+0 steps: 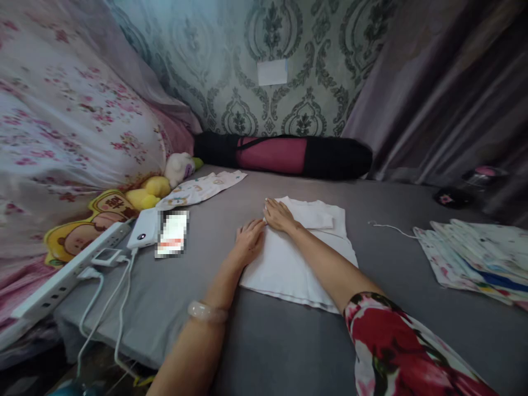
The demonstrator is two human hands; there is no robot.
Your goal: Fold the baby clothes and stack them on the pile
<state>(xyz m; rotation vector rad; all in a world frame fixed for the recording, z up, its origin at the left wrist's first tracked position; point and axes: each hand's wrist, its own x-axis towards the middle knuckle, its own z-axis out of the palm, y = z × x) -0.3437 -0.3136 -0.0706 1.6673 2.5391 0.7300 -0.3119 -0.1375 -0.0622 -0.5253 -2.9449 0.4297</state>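
A white long-sleeved shirt (297, 264) lies on the grey sheet, one sleeve folded in across its upper part. My right hand (280, 215) rests flat on the shirt's upper left, fingers stretched out. Beside it, my left hand (249, 242) lies at the shirt's left edge with its fingertips touching the cloth and its fingers extended. The fabric under both palms is hidden.
At right sits a stack of folded clothes (474, 258), with a white cord by it. A phone (172, 234), a white power bank (142, 228), a power strip (70, 269) and cables are at left. A black and pink bag (272, 154) lies along the wall.
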